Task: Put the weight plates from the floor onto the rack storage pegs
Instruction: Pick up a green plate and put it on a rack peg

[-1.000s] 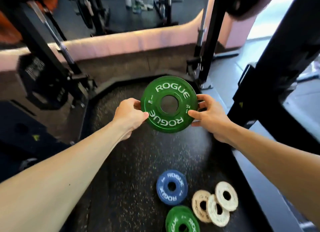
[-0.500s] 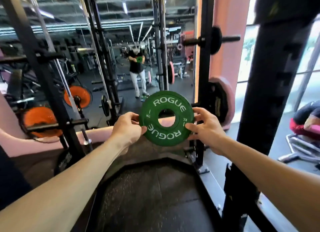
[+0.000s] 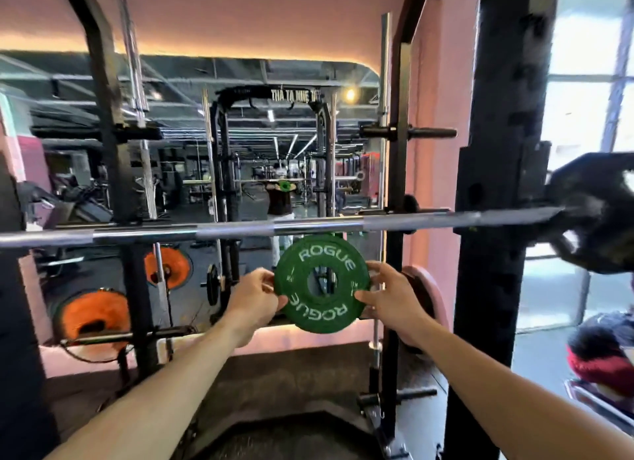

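Green weight plate [image 3: 321, 285], one in number, marked ROGUE twice in white, was held upright at chest height with its face turned toward you and its centre hole open to the view behind. You gripped it by the rim with both hands: your left hand [image 3: 253, 296] had its fingers curled over the left edge with the thumb on the front face, and your right hand [image 3: 389, 296] had its fingers [image 3: 377, 271] wrapped behind the right edge with the thumb pressed on the front. The plate sat just below one steel barbell [image 3: 240, 231], which crossed the view horizontally and rested on the rack; whether plate and bar touched could not be told. One black rack upright [image 3: 497, 219] stood close at your right, and a second, narrower upright [image 3: 398, 171] stood behind the plate. From that narrower upright one bare storage peg [image 3: 429, 132] projected to the right, well above the plate. A second short peg [image 3: 411, 396] showed near the floor at the base of the same post. At the left, two orange plates [image 3: 94, 317] hung on another rack. A mirror [image 3: 206, 134] behind the rack reflected a person holding one small green disc.
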Motion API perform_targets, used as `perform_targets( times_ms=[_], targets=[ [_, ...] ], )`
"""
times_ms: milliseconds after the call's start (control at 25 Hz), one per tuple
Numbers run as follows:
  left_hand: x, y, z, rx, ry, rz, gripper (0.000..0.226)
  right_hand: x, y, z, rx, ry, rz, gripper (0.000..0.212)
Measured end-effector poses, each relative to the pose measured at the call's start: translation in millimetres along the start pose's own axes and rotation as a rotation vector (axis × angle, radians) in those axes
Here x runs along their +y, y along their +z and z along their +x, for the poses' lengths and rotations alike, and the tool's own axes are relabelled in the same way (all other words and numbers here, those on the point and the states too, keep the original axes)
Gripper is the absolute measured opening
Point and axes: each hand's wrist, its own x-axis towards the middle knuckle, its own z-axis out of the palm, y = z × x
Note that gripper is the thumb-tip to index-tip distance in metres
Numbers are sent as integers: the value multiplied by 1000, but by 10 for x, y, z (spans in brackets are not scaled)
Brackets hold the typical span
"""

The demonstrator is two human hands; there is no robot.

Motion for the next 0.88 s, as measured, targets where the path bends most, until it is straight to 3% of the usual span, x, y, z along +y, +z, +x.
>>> perform_targets(
  times_ms=[880],
  targets=[
    [909,-369,-924,62,-22,29,26,-683,-459,-616,-81,-41,-19,39]
  ],
)
